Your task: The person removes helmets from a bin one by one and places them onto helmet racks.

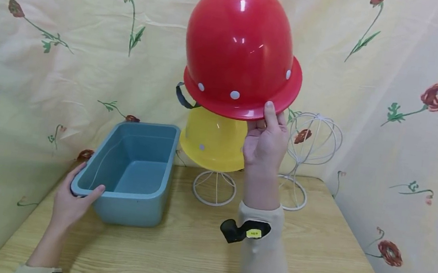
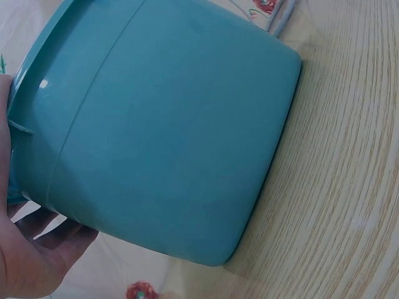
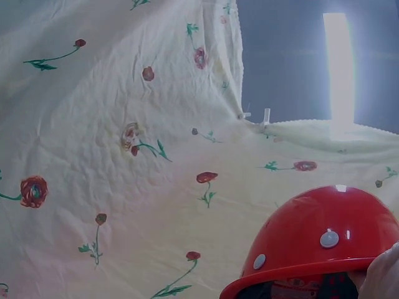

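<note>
High over the table, my right hand (image 1: 266,143) grips the brim of a red hard hat (image 1: 239,42), thumb on top and fingers beneath. A dark strap (image 1: 184,96) hangs from the hat's left side. In the right wrist view the same red hat (image 3: 324,227) shows its brim and part of its dark inside. My left hand (image 1: 74,200) holds the near left corner of a blue-grey plastic bin (image 1: 132,196), thumb over the rim and fingers outside. The left wrist view shows the bin's outer wall (image 2: 168,131) close up, its base on the wooden table.
Behind the red hat, a yellow hard hat (image 1: 214,143) sits on a white wire stand (image 1: 212,202), partly hidden. To its right stands a bare white wire stand (image 1: 314,140) with a round top. Flowered cloth (image 1: 59,88) hangs around the wooden table (image 1: 177,260).
</note>
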The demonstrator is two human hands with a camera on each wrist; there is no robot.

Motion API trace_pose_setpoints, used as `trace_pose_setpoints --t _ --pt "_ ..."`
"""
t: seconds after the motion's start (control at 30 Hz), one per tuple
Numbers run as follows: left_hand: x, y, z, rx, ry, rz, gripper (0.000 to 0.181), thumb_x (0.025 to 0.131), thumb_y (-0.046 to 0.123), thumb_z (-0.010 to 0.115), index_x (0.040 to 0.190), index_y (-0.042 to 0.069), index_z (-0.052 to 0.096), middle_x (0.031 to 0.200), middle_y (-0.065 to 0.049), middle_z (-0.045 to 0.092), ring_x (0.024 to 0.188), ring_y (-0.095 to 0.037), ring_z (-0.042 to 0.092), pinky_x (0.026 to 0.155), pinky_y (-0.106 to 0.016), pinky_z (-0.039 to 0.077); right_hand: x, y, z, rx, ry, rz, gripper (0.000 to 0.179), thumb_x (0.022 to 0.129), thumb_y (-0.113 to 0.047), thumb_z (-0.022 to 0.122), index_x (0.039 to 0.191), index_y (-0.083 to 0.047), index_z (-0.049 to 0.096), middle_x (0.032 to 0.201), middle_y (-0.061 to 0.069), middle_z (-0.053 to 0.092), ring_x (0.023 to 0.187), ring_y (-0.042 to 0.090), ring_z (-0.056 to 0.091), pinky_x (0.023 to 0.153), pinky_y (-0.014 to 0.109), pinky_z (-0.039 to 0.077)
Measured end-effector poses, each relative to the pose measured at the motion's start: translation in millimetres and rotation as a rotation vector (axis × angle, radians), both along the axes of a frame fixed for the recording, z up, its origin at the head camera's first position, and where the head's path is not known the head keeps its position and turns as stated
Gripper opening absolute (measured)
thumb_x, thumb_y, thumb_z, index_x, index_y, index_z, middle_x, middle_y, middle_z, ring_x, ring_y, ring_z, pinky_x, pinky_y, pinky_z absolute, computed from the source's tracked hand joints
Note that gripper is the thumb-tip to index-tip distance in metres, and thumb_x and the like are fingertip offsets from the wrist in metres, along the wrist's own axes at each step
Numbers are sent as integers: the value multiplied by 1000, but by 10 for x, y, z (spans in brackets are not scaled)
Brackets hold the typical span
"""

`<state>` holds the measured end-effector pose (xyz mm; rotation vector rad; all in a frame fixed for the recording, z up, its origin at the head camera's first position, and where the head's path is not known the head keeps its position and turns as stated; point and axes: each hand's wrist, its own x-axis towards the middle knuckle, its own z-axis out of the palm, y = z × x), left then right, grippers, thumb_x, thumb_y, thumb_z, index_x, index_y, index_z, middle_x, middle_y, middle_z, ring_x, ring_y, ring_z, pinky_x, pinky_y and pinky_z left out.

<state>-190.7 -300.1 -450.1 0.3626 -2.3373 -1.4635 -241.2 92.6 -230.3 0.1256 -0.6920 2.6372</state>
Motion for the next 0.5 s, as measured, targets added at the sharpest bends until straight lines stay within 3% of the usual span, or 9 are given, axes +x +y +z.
trace_pose_setpoints --t 0.13,0.23,0.5 --pt "2 7 7 -13 -6 16 91 94 35 82 169 34 30 166 -15 42 143 -37 44 111 -57 42 12 130 30 -48 15 -16 33 106 -11 63 138 -5 69 124 9 75 110 23 76 98 31 59" --pt "1 13 10 -18 -2 19 91 94 35 82 168 34 31 165 -14 43 143 -37 44 110 -56 42 30 228 49 -68 13 -35 32 104 -10 66 136 -7 71 130 11 74 118 26 74 97 31 60" --pt "3 40 23 -1 7 15 92 94 33 82 169 32 30 166 -16 41 144 -40 43 116 -68 40 42 498 108 -147 17 -16 32 102 -7 69 133 -9 72 133 10 74 128 28 70 95 33 61"
